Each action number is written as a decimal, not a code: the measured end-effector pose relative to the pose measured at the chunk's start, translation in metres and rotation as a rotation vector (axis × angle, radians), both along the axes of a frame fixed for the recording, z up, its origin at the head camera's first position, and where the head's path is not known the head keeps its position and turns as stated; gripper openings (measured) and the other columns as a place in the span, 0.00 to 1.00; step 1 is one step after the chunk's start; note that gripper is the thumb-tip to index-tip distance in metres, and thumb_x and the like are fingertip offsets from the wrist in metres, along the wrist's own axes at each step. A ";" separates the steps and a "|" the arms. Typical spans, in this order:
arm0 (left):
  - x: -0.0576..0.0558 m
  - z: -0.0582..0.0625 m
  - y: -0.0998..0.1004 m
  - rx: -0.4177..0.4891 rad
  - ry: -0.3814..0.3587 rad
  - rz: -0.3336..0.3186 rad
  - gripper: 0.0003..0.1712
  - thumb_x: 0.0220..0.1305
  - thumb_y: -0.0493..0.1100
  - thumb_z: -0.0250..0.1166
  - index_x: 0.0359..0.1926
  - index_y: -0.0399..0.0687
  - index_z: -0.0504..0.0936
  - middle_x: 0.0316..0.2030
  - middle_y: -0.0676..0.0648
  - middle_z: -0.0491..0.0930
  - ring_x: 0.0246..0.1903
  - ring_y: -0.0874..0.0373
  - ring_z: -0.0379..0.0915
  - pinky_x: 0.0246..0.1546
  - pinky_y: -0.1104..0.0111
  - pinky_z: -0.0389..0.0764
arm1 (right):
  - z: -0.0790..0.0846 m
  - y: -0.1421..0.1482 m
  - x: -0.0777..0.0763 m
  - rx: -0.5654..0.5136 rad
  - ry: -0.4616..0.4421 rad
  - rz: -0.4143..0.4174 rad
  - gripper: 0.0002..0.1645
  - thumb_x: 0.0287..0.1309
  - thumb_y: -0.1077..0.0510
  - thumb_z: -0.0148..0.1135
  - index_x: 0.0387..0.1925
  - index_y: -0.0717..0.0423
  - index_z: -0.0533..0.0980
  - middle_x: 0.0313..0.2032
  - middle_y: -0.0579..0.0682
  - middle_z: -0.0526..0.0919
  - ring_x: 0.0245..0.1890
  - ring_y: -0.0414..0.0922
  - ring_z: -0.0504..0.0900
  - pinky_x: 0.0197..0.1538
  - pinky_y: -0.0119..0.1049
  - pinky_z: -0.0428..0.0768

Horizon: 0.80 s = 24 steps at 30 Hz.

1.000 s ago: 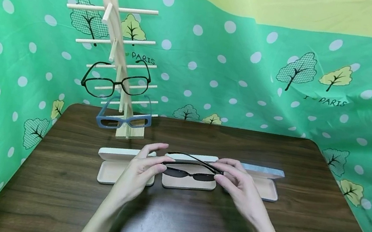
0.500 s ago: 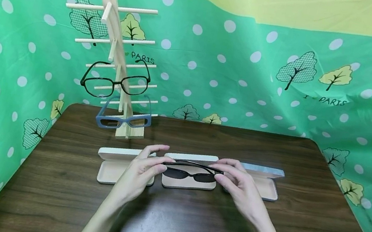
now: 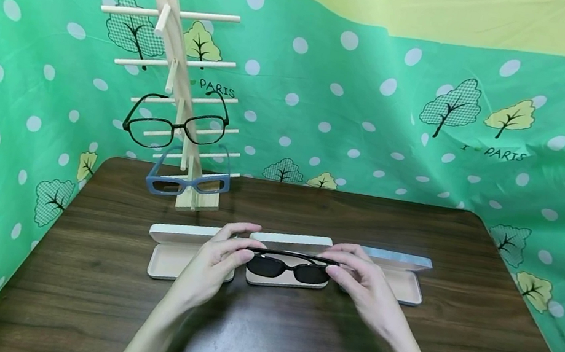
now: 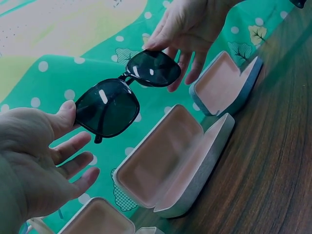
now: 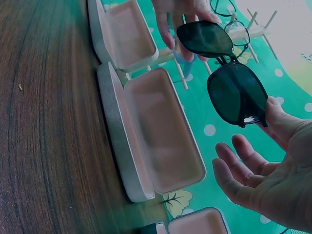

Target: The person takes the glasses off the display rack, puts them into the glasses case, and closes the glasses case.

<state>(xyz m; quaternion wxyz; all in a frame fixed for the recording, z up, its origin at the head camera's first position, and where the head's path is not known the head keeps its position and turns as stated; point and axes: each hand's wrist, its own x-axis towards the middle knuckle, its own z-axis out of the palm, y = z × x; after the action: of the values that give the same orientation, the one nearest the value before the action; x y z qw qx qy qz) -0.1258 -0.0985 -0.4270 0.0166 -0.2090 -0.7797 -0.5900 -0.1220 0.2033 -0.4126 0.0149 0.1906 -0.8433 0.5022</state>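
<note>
Black sunglasses (image 3: pixel 267 267) with dark lenses are held between the two hands, over the middle glasses case (image 3: pixel 290 239). Their temples lie folded behind the lenses. The left hand (image 3: pixel 212 261) pinches one end of the frame between thumb and forefinger, while the right hand (image 3: pixel 368 282) pinches the other end the same way. Both wrist views show the other fingers spread away from the frame. In the right wrist view the middle case's pink lining (image 5: pixel 165 136) is visible, and the sunglasses (image 5: pixel 236 92) appear apart from it.
Open cases stand on either side, a white-lidded one (image 3: pixel 177 234) at left and a blue-lidded one (image 3: pixel 403 260) at right. Behind, a wooden display stand (image 3: pixel 176 40) carries black-framed glasses (image 3: pixel 128 124) and blue-framed glasses (image 3: pixel 191 184). All rest on a dark wooden table (image 3: pixel 72 290).
The raised temple has folded down against the other one. The lenses have tilted to face up toward the head camera; both hands stay almost in place.
</note>
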 end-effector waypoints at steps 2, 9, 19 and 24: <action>0.000 0.000 0.000 0.005 -0.012 -0.001 0.12 0.76 0.43 0.60 0.52 0.51 0.87 0.69 0.48 0.73 0.66 0.39 0.71 0.59 0.73 0.73 | 0.000 0.000 0.000 -0.001 -0.003 0.003 0.14 0.72 0.61 0.60 0.54 0.52 0.84 0.56 0.55 0.79 0.53 0.29 0.76 0.50 0.28 0.77; 0.000 -0.003 0.002 -0.027 -0.026 0.028 0.11 0.74 0.45 0.63 0.51 0.52 0.88 0.67 0.51 0.74 0.65 0.44 0.74 0.58 0.72 0.75 | -0.001 0.000 0.000 0.004 -0.014 -0.004 0.13 0.73 0.60 0.59 0.53 0.49 0.84 0.55 0.52 0.80 0.53 0.30 0.77 0.49 0.27 0.77; 0.001 -0.003 0.003 -0.170 0.096 0.164 0.07 0.68 0.46 0.69 0.44 0.56 0.91 0.62 0.51 0.80 0.65 0.51 0.72 0.60 0.60 0.73 | -0.002 -0.001 -0.002 0.035 -0.052 -0.028 0.11 0.73 0.58 0.60 0.51 0.50 0.85 0.55 0.53 0.80 0.52 0.28 0.76 0.52 0.28 0.79; 0.000 -0.004 0.003 -0.203 0.125 0.196 0.06 0.66 0.46 0.71 0.42 0.58 0.91 0.60 0.55 0.80 0.65 0.53 0.71 0.62 0.55 0.73 | -0.003 -0.002 -0.003 0.048 -0.077 -0.039 0.11 0.73 0.57 0.60 0.51 0.51 0.85 0.56 0.54 0.80 0.54 0.27 0.75 0.53 0.27 0.78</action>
<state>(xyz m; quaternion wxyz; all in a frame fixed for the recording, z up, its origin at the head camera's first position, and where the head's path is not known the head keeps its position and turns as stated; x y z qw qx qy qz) -0.1254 -0.0954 -0.4306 0.1015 -0.1686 -0.8494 -0.4898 -0.1247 0.2014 -0.4160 -0.0122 0.1549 -0.8587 0.4883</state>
